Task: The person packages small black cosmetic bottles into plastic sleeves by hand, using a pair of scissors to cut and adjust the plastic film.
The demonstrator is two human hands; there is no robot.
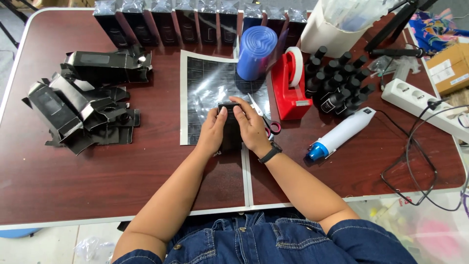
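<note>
Both hands grip one small black box (229, 128) at the middle of the dark red table (122, 181). My left hand (212, 132) holds its left side with the thumb on top. My right hand (251, 128), with a black band on the wrist, wraps its right side, fingers over the top end. The box lies over the lower edge of a glossy black printed sheet (207, 85). Red-handled scissors (269, 124) lie just right of my right hand.
Flat unfolded black cartons (80, 105) are piled at left. A row of upright black boxes (185, 22) lines the far edge. A blue film roll (255, 51), red tape dispenser (289, 85), several black bottles (337, 80), white heat gun (342, 133) and power strip (422, 102) sit at right.
</note>
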